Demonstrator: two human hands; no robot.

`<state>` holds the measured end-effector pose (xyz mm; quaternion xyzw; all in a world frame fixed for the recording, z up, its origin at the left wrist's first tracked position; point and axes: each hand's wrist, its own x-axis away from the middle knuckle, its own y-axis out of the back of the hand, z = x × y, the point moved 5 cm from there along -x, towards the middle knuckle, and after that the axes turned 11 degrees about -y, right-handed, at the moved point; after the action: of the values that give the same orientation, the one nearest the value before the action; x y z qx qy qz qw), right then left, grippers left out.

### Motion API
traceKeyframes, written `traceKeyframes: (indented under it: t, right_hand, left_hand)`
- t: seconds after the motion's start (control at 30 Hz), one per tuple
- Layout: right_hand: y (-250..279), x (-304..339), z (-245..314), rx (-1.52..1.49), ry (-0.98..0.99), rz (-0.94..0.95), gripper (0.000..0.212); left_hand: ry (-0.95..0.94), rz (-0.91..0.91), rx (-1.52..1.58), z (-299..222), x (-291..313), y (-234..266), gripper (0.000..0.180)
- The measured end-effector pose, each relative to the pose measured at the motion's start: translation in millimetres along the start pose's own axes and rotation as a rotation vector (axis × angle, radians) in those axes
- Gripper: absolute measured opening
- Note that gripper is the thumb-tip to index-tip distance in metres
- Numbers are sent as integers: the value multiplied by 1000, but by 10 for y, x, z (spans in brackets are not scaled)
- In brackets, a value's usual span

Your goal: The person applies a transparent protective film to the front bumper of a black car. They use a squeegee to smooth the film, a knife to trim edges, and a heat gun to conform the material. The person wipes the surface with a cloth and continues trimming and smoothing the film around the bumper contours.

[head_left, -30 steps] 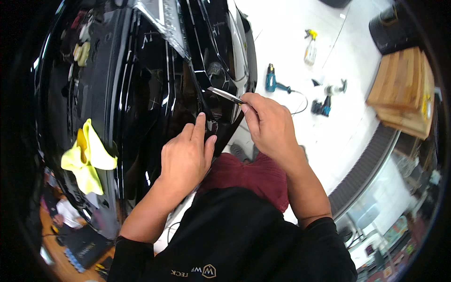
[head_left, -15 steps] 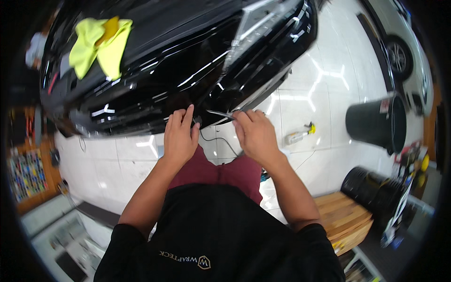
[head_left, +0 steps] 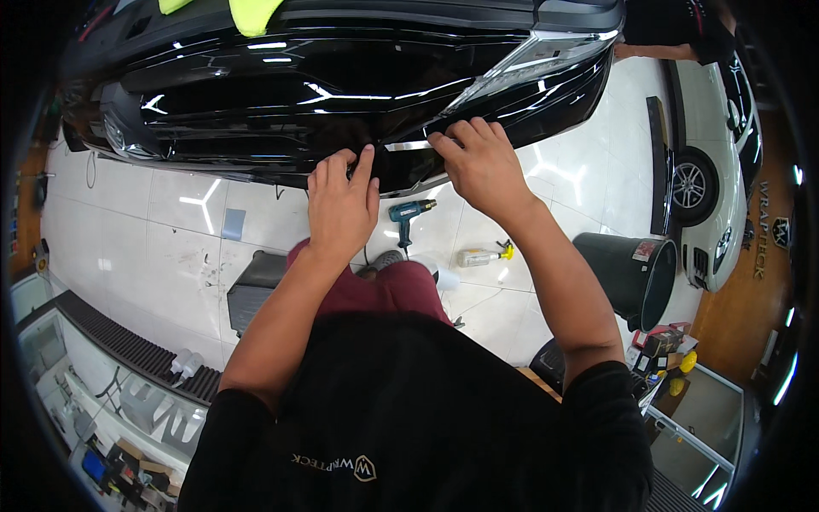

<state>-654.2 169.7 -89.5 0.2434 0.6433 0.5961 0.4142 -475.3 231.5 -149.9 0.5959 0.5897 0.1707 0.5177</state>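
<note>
The glossy black front of a car [head_left: 256, 85] stretches across in front of me. Fingers apart, my left hand [head_left: 341, 205] lies at the lower edge of its bumper, the index finger pointing up along the black surface. My right hand [head_left: 482, 166] is closed on a slim silver knife [head_left: 408, 147], whose pale blade side points left toward my left hand, close to the panel below the headlight [head_left: 529, 64]. Whether its tip touches the surface I cannot tell. A teal heat gun [head_left: 405, 222] rests below the bumper, between my two arms.
A spray bottle with yellow trigger [head_left: 482, 256] lies on the white tiled floor, near a dark bin [head_left: 627, 273]. Another person's arm [head_left: 653, 51] reaches in at the car's far right. Yellow-green cloths [head_left: 254, 13] lie on the car. A white car [head_left: 712, 171] stands at right.
My view has shifted, bringing the heat gun and the other person into sight and the cloths to the upper edge. Both hands have moved up in the picture; the knife remains in my right.
</note>
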Motion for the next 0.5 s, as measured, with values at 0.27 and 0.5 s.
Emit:
traceKeyframes:
  t: [0.27, 0.5]
  right_hand:
    - [29, -147, -34, -8, 105, 28, 28]
    - [-35, -212, -144, -19, 205, -93, 21]
  left_hand:
    - [52, -97, -60, -36, 22, -76, 44]
    - [75, -187, -160, -98, 50, -124, 39]
